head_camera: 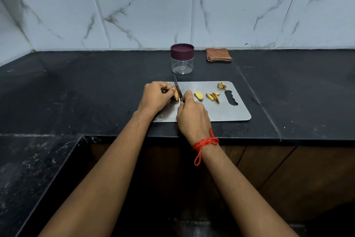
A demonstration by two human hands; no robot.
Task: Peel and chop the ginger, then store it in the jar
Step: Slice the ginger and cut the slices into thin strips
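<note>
Ginger (176, 96) sits at the left end of the steel cutting board (230, 113), pinched by the curled fingertips of the left hand (155, 96). Its long axis runs roughly away from the person. The right hand (192, 115) is closed round the handle of the knife (178, 87). The blade lies along the piece's right flank, pointing toward the lidded jar (182, 60) farther back on the bench (96, 92).
</note>
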